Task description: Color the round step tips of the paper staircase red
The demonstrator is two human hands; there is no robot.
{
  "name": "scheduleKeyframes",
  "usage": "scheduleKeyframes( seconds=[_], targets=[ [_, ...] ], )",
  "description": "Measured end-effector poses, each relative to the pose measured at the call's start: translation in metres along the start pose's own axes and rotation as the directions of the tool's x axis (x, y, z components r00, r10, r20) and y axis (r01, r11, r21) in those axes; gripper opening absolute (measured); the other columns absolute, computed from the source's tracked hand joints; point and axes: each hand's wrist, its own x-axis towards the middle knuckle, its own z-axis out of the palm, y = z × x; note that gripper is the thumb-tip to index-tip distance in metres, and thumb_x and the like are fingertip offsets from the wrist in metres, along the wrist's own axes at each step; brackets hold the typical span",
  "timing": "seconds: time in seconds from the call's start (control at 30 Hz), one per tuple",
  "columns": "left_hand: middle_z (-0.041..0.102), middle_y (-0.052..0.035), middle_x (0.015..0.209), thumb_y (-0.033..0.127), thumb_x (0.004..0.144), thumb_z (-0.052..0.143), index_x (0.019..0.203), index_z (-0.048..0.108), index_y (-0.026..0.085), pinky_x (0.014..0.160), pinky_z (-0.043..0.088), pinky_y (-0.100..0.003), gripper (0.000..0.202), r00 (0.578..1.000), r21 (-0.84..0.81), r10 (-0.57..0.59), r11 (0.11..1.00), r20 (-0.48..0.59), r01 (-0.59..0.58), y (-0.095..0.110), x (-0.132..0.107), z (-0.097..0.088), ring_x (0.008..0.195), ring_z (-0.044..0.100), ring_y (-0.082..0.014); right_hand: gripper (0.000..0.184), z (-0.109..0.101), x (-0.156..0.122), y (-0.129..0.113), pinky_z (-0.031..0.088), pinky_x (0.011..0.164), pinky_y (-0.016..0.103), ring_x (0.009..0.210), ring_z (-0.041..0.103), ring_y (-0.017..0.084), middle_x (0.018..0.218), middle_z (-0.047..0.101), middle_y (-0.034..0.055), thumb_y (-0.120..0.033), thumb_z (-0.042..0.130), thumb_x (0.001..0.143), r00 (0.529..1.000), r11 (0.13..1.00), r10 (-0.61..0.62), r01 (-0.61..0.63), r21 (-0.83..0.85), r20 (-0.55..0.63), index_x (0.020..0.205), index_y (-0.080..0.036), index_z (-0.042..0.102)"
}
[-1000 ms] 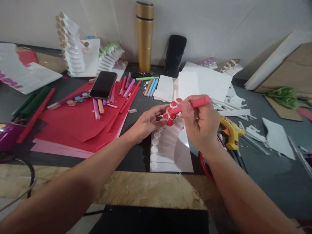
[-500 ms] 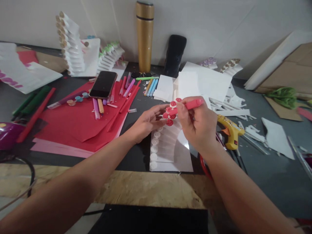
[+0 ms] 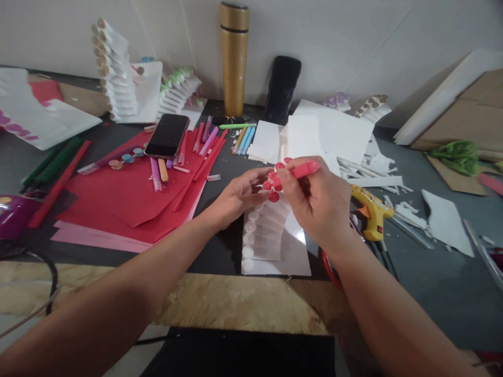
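Note:
My right hand (image 3: 320,199) grips a red-pink marker (image 3: 304,170). The marker's tip end points left, at a cluster of rolled paper tubes with red-coloured ends (image 3: 274,196). Curled round the left side of that cluster, my left hand (image 3: 239,201) steadies it with thumb and fingers. Below the cluster, a row of white paper rolls (image 3: 249,239) curves down a white card base (image 3: 296,256). My right hand hides some of the red ends and the marker's tip.
Red paper sheets (image 3: 106,196) carry a phone (image 3: 167,136) and several markers on the left. A gold flask (image 3: 234,63) stands behind. To the right lie a yellow glue gun (image 3: 373,212) and white paper scraps (image 3: 448,220). Other paper-roll models (image 3: 118,73) stand at the back left.
The marker and the fingers of my right hand have shifted slightly left, and the marker's back end sits a little lower. My left hand stays in place on the paper tubes.

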Motion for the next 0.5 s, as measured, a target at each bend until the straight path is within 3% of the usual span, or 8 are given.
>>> scheduleKeyframes(
  seconds=[0.2,0.5],
  targets=[
    [0.059,-0.0105,0.137,0.022,0.085,0.069,0.135,0.055,0.021,0.105,0.044,-0.043,0.052,1.000,0.019,-0.006,1.000,-0.006,0.006,0.0007,-0.0012,0.0009,0.120,0.060,-0.0259,0.013,-0.0008,-0.0006,-0.0003,0.046,0.055,0.020,0.060,0.064,0.006,0.079,0.071,-0.0023,-0.032,0.054,0.095,0.998,0.997,0.053,-0.052,0.060,-0.025,0.094,-0.020,0.058],
    [0.061,-0.0104,0.137,0.021,0.083,0.070,0.130,0.058,0.020,0.106,0.043,-0.040,0.048,1.000,-0.037,0.029,0.999,-0.004,-0.029,-0.0006,-0.0011,0.0012,0.129,0.055,-0.0266,0.011,0.0013,-0.0019,-0.0006,0.047,0.058,0.018,0.062,0.064,0.006,0.085,0.072,-0.0016,-0.030,0.056,0.094,0.996,0.997,-0.071,0.070,-0.011,-0.062,0.092,-0.019,0.057]
  ],
)
